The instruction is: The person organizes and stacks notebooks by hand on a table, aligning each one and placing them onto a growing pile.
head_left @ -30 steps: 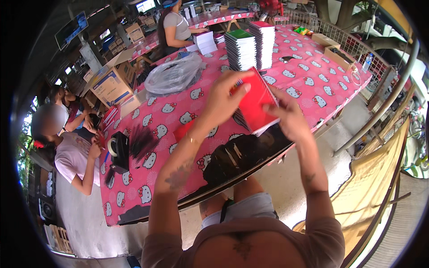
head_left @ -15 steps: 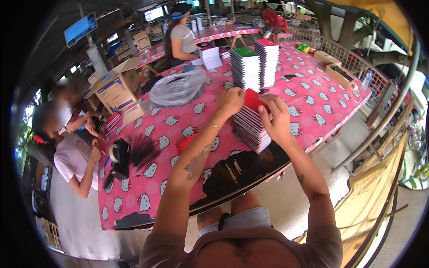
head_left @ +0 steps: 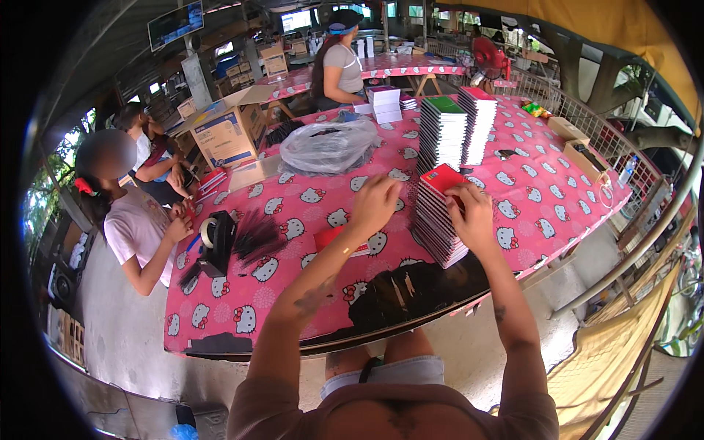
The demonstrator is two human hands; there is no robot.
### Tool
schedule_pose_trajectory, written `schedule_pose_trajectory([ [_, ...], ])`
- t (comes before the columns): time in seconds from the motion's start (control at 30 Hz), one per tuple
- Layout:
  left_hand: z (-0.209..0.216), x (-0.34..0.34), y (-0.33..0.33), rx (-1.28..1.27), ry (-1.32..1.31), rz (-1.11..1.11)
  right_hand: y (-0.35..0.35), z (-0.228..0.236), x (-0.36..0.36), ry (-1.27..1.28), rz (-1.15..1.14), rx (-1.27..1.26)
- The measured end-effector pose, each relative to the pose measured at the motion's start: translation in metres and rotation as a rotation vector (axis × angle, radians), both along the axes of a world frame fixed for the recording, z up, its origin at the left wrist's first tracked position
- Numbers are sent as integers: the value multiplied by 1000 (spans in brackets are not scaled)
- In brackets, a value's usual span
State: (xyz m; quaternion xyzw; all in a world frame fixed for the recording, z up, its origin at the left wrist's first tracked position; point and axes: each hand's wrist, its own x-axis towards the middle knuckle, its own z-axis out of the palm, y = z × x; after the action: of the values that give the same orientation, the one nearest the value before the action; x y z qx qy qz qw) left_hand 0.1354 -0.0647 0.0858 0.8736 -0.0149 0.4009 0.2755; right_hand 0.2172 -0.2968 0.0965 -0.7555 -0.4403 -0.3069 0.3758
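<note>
A tall stack of red-covered spiral notebooks (head_left: 438, 238) stands near the table's front edge. My right hand (head_left: 473, 214) is at the upper right of the stack, its thumb and fingers closed on the edge of the top red notebook (head_left: 440, 178). Just left of the stack, my left hand (head_left: 375, 209) hovers apart from it, fingers loosely bent and holding nothing I can see. Beyond the left forearm lies a flat red notebook (head_left: 328, 237), partly hidden. Behind the stack rise a green-topped notebook stack (head_left: 442, 136) and a red-topped one (head_left: 478, 128).
Toward the left are a black tape dispenser (head_left: 215, 246), loose black binding wires (head_left: 258, 236), a clear plastic bag (head_left: 326, 147) and an open carton (head_left: 229, 136). A person in pink (head_left: 136, 231) stands at the left edge, another person (head_left: 342, 70) farther back.
My left hand has come off the stack's top toward the left. The right hand stays at the stack's right edge. The whole view has shifted, moving the table rightward in the picture.
</note>
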Motion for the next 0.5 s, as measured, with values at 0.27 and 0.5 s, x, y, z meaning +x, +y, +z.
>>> schedule_pose_trajectory([
  [0.27,-126,-129,71,412,288,206,10,9,-85,-46,282,131],
  [0.5,-138,-128,67,580,249,197,20,-79,-131,388,425,62],
])
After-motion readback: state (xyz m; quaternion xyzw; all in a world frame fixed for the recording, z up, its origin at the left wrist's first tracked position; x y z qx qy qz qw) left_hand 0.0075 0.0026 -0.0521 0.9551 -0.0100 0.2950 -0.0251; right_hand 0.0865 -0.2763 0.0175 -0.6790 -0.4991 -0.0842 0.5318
